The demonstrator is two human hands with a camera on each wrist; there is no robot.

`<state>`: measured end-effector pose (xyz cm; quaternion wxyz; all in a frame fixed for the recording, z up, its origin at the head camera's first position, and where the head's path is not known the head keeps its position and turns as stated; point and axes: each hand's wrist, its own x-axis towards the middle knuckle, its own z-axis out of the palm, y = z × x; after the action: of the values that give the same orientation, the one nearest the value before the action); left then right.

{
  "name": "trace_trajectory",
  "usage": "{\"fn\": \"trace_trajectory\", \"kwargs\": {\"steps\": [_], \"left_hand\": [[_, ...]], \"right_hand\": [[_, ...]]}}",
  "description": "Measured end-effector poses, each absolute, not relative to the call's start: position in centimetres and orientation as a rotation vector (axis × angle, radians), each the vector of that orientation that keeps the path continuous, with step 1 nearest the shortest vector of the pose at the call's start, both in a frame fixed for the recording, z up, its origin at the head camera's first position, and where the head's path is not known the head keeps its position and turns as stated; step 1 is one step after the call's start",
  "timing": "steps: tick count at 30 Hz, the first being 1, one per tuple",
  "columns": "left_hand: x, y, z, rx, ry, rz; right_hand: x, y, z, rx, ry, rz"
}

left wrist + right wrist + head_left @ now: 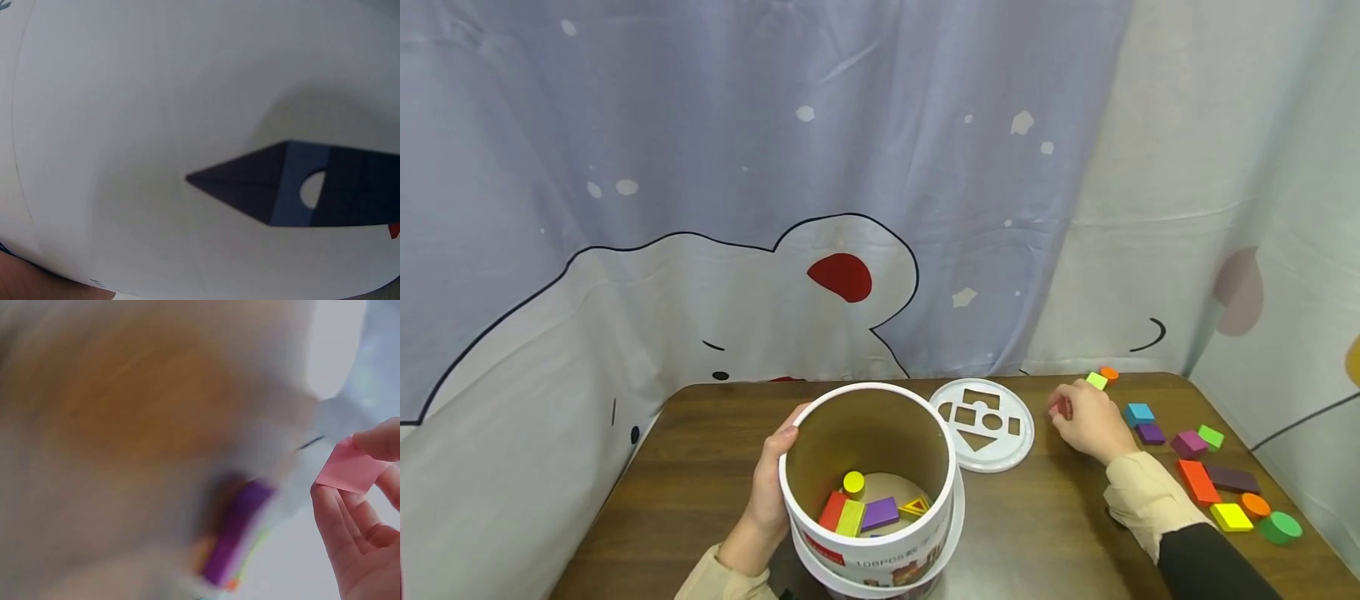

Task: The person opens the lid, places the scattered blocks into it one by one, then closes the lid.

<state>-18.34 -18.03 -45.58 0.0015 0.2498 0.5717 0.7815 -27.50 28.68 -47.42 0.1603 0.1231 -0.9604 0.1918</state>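
My left hand [767, 487] grips the side of a white bucket [951, 492], its thumb up at the rim. In the left wrist view the bucket's white wall [125, 156] fills most of the picture. Inside lie a yellow cylinder [853, 483], a red block [832, 510], a yellow-green block [851, 518], a purple block [880, 512] and a triangular piece [914, 507]. To the right, my right hand [1090, 421] pinches a pink block [351, 467] between thumb and fingers, over the table right of the lid.
A white lid [1018, 450] with shaped cutouts lies beside the bucket on the brown table [700, 450]. Several coloured blocks spread along the right side, among them a blue block [1138, 415], a red block [1198, 482] and a green cylinder [1281, 527]. A curtain [700, 167] hangs behind.
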Motion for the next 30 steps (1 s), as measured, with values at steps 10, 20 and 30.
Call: {"fn": "trace_trajectory", "kwargs": {"steps": [10,20,30], "left_hand": [[-18.0,-18.0,-45.1,0.722,1.834,2.443],[-18.1,-17.8,-45.3,0.745,1.806,2.451],[-17.9,-17.8,-45.0,0.749,1.814,2.447]], "right_hand": [[-23.7,22.0,-39.5,0.469,-2.464,0.991],[-18.0,14.9,-33.8,0.876,-2.163,1.171],[-15.5,9.8,-32.9,1.158,-2.141,1.144]]}}
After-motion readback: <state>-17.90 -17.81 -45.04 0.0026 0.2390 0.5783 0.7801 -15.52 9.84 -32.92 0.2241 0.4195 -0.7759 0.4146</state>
